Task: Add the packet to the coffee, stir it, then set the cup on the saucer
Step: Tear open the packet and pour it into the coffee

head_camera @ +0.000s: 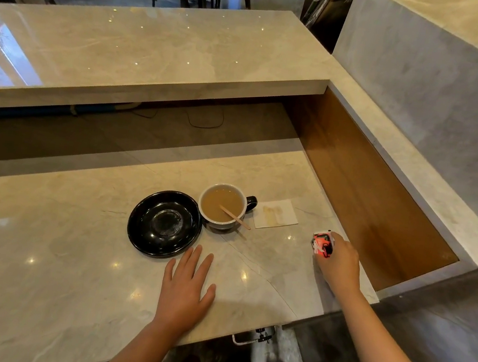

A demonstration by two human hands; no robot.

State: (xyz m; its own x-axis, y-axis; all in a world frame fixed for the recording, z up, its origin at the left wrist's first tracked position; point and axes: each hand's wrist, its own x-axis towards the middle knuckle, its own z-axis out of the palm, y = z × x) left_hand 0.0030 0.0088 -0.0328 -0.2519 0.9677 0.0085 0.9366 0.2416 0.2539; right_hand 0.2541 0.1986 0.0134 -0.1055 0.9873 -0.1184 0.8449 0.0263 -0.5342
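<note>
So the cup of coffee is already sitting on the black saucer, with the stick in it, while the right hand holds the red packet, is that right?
Not quite. In the head view the cup stands on the counter just right of the saucer, not on it; the saucer is bare. The rest holds: the stick leans in the coffee and the right hand holds the red packet.

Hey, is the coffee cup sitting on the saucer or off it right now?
Off it. The cup stands on the counter just right of the saucer, which is empty.
</note>
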